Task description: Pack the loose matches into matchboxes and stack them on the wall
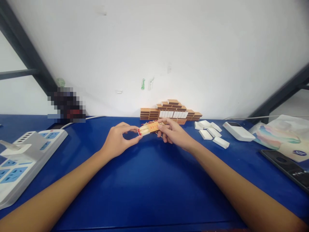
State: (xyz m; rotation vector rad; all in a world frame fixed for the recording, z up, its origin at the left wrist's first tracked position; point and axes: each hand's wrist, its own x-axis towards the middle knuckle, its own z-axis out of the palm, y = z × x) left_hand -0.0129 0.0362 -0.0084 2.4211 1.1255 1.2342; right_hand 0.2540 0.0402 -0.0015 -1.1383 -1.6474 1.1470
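A matchbox (152, 127) is held above the blue table between both hands, partly slid open. Red-tipped matches (144, 130) show in its white tray, heads toward the left. My left hand (119, 138) pinches the tray's left end between thumb and fingers. On the right, my right hand (172, 130) grips the orange sleeve at its other end. Behind the hands lie loose matches (147, 122), partly hidden by the box and my right hand. Past them, a stepped stack of matchboxes (169, 108) stands against the wall, several with white ends facing me.
Several white matchbox trays (209, 129) lie right of the stack. Farther right are a white device (238, 131), a tissue pack (285, 137) and a dark phone (286, 166). A power strip (36, 161) with a plugged-in adapter occupies the left side of the blue table (149, 187).
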